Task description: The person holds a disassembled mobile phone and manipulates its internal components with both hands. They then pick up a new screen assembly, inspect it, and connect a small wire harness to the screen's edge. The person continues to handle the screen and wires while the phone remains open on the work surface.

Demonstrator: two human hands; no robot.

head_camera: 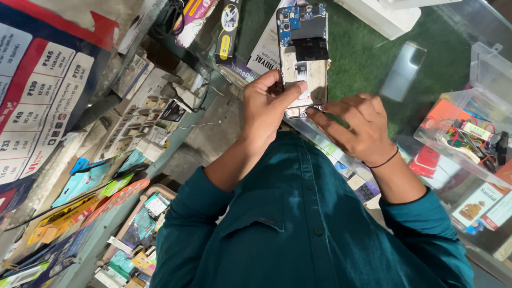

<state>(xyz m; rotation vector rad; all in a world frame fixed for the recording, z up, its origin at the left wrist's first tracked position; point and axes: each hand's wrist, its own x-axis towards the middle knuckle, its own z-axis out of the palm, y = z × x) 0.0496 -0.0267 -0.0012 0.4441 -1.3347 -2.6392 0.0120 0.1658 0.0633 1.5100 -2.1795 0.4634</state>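
An opened phone (302,58), back cover off and circuit board showing, lies on the green mat of the bench (368,58), near its front edge. The left hand (266,106) pinches the phone's lower end, thumb on top. The right hand (354,125) has its grip pressed around a thin green tool (332,117), tip at the phone's bottom edge. Just right, a small glass panel (404,71) lies flat. At the right edge, a clear plastic box (469,128) holds wires and small parts. Packets crowd the shelf (133,122) left.

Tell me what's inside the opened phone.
The opened phone shows a blue circuit board at its far end, a black part and a pale metal plate. The left hand covers its near corner.
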